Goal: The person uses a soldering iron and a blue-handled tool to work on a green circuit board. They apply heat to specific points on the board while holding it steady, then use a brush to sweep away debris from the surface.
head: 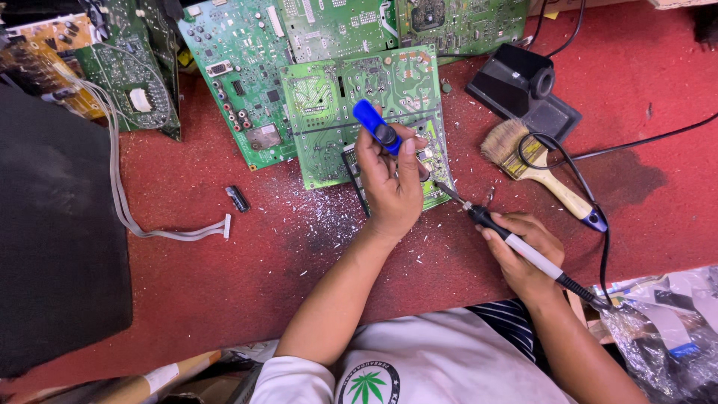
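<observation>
My left hand [390, 179] grips a blue and black desoldering pump [374, 125], held tilted with its lower end hidden behind my fingers, over a small green circuit board [437, 164]. My right hand [523, 251] holds a soldering iron [516, 243] with a black and white handle. Its metal tip [449, 193] rests on that small board's lower right edge, just right of my left hand. The small board lies on top of a larger green circuit board [329, 97].
Several more green circuit boards [239, 60] lie at the back. A black iron stand [523, 86] and a wooden brush [538, 168] sit to the right, crossed by black cables [636, 142]. A grey ribbon cable [172, 233], a small black chip [238, 198] and a black panel [52, 224] are on the left of the red mat [224, 277].
</observation>
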